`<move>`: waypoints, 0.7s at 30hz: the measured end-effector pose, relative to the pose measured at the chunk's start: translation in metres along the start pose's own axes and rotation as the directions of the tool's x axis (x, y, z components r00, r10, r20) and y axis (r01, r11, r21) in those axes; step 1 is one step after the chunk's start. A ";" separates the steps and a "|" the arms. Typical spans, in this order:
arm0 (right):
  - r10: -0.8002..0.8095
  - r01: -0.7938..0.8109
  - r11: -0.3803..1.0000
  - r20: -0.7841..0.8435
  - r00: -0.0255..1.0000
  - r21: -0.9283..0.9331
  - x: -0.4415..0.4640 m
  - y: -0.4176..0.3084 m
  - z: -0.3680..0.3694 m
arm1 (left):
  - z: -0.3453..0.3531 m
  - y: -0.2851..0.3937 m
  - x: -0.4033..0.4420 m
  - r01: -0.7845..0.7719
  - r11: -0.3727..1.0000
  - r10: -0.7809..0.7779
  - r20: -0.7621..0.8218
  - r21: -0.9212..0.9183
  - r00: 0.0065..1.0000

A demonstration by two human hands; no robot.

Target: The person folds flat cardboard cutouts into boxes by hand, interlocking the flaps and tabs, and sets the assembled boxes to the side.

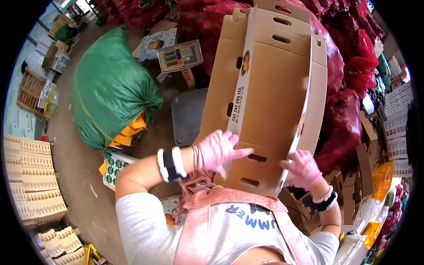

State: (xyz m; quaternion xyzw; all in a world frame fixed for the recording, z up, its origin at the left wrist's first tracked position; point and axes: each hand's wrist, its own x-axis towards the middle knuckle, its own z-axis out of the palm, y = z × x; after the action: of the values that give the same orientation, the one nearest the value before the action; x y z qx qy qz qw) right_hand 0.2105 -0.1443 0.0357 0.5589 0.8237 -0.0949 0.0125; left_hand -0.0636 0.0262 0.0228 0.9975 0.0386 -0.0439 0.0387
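Observation:
A long brown cardboard box stretches away from my body, partly folded, with its side walls raised and oval hand holes in its panels. Its white left edge carries dark printing and a pumpkin picture. My left hand, in a pink glove, is at the near left wall with its fingers spread and one stretched over the box floor. On the near right wall, my gloved right hand has its fingers bent over the edge; they are slightly blurred. Both wrists wear black and white bands.
Left of the box stand a scale with a keypad display and a platform. A bulging green sack lies beyond. Red mesh sacks crowd the right and back. Stacked flat cartons fill the far left; cardboard scraps lie at right.

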 end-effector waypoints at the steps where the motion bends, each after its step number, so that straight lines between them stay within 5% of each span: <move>1: -0.009 0.007 0.999 -0.045 0.999 -0.041 -0.007 0.014 0.004 | -0.001 -0.013 -0.001 -0.058 0.998 0.057 0.097 0.012 0.994; 2: -0.050 0.061 0.997 -0.223 0.973 0.043 -0.013 0.027 0.003 | 0.006 -0.030 -0.004 -0.045 0.999 0.047 0.061 -0.031 0.997; 3: 0.148 0.008 0.944 -0.444 0.883 0.331 -0.022 0.039 0.011 | 0.007 -0.048 -0.012 -0.036 0.993 0.020 -0.147 -0.109 0.989; 4: 0.325 -0.143 0.925 -0.540 0.776 0.352 -0.031 0.048 0.002 | 0.001 -0.059 -0.019 -0.080 0.966 -0.046 -0.468 -0.246 0.883; 5: 0.536 0.181 0.679 -0.650 0.539 0.711 -0.039 0.050 -0.006 | -0.006 -0.069 -0.022 -0.135 0.907 -0.207 -0.702 -0.399 0.681; 6: 0.794 0.388 0.459 -0.565 0.224 0.799 -0.039 0.054 -0.002 | -0.007 -0.065 -0.021 -0.272 0.592 -0.605 -0.642 -0.758 0.472; 7: 0.880 0.505 0.394 -0.474 0.035 0.768 -0.023 0.040 -0.027 | -0.028 -0.056 -0.019 -0.403 0.460 -0.729 -0.596 -0.791 0.338; 8: 0.821 0.454 0.425 -0.544 0.170 0.783 -0.035 0.040 -0.017 | -0.040 -0.052 -0.026 -0.432 0.464 -0.741 -0.606 -0.773 0.289; 9: 0.745 0.400 0.463 -0.591 0.308 0.791 -0.053 0.037 -0.007 | -0.042 -0.045 -0.044 -0.157 0.639 -0.683 -0.649 -0.753 0.334; 10: 0.442 0.070 0.804 -0.673 0.593 0.591 -0.061 0.018 -0.019 | -0.052 -0.023 -0.045 0.064 0.838 -0.503 -0.723 -0.541 0.472; 11: 0.178 -0.116 0.980 -0.464 0.868 0.158 -0.061 -0.003 -0.032 | -0.035 -0.015 -0.054 0.035 0.942 -0.273 -0.703 -0.333 0.657; 12: 0.082 -0.030 0.985 -0.313 0.946 0.167 -0.060 -0.016 -0.024 | -0.026 -0.007 -0.060 -0.056 0.998 0.046 -0.571 0.001 0.820; 13: -0.028 0.059 0.977 -0.151 0.988 0.204 -0.060 -0.026 -0.008 | -0.008 0.001 -0.073 -0.130 0.991 0.109 -0.367 -0.033 0.924; 15: 0.011 0.078 0.911 -0.212 0.977 0.405 -0.065 -0.041 0.024 | 0.016 0.016 -0.084 -0.157 0.967 0.113 -0.213 -0.200 0.971; 18: 0.146 0.072 0.811 -0.320 0.936 0.581 -0.054 -0.044 0.041 | 0.040 0.019 -0.084 -0.074 0.844 -0.150 -0.366 -0.531 0.918; 19: 0.178 0.100 0.785 -0.377 0.909 0.611 -0.050 -0.044 0.050 | 0.058 0.014 -0.085 -0.025 0.821 -0.237 -0.380 -0.571 0.894; 21: 0.398 0.020 0.716 -0.432 0.809 0.698 -0.039 -0.056 0.062 | 0.081 0.035 -0.064 -0.013 0.463 -0.694 -0.372 -0.886 0.616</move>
State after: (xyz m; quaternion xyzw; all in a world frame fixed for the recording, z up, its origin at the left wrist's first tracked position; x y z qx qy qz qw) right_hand 0.1684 -0.2109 -0.0125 0.6122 0.6339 -0.2178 -0.4195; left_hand -0.1309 -0.0199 -0.0491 0.7554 0.2861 0.3527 0.4724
